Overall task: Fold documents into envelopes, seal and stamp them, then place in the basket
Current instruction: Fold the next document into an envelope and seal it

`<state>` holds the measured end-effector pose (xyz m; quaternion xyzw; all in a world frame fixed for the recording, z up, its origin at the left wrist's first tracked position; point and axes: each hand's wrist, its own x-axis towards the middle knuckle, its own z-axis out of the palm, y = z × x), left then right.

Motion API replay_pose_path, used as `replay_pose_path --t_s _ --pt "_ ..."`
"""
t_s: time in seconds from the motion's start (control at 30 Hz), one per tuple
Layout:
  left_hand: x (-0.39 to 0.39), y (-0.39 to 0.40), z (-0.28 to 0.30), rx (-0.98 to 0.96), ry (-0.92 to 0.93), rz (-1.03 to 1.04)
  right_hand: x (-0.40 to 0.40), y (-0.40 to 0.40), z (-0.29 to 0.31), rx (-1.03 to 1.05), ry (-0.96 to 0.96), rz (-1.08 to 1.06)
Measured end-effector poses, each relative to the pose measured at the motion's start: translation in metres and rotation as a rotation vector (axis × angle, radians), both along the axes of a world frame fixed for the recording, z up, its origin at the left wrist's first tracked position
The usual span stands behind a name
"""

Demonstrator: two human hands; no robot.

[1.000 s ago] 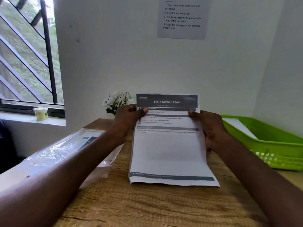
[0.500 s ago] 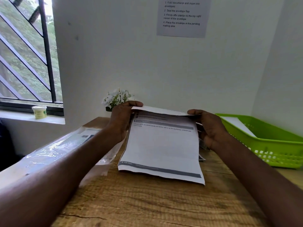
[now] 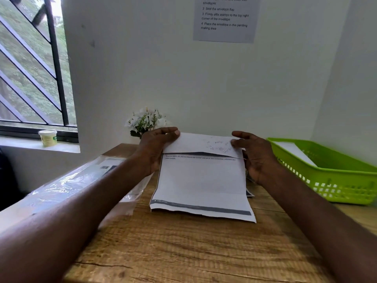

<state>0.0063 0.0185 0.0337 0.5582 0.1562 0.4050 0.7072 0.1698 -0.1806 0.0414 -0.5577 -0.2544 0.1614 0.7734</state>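
Observation:
A printed white document [image 3: 201, 184] lies on the wooden table [image 3: 183, 248] in front of me. Its top part is folded toward me, so the blank back with faint scribbles faces up. My left hand [image 3: 157, 148] pinches the folded top's left corner. My right hand [image 3: 255, 154] pinches its right corner. A green plastic basket [image 3: 334, 180] stands at the right, with a white envelope [image 3: 295, 153] lying inside it.
A clear plastic sleeve holding papers [image 3: 81, 180] lies left of the document, partly under my left arm. A small pot of white flowers [image 3: 148, 121] stands against the wall behind my hands. An instruction sheet [image 3: 224, 17] hangs on the wall. A small tub [image 3: 48, 137] sits on the window sill.
The document's top edge, held upright a second ago, has been brought over and down toward me, hiding the title. Both hands stayed on the top corners.

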Motion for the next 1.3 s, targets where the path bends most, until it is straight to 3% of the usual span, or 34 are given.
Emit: replay_pose_path --t_s 0.4,0.7,0.87,1.03,1.13,1.3 --pt "0.000 0.007 0.002 -0.012 -0.004 0.067 -0.004 0.003 -0.002 -0.013 -0.022 0.003" --pt "-0.001 0.001 0.001 -0.014 0.079 -0.039 -0.013 0.000 0.004 -0.039 -0.035 -0.006" --pt "-0.002 -0.004 0.003 0.038 0.061 -0.078 -0.015 -0.004 0.005 -0.153 -0.284 -0.080" --pt "-0.003 -0.002 0.002 0.097 0.058 -0.076 -0.015 -0.005 0.005 -0.196 -0.371 -0.093" --pt "-0.005 0.001 0.003 0.154 0.066 -0.029 -0.017 -0.007 0.008 -0.191 -0.347 -0.082" --pt "-0.004 0.001 0.003 0.152 0.053 0.027 -0.016 -0.007 0.010 -0.022 -0.042 -0.149"
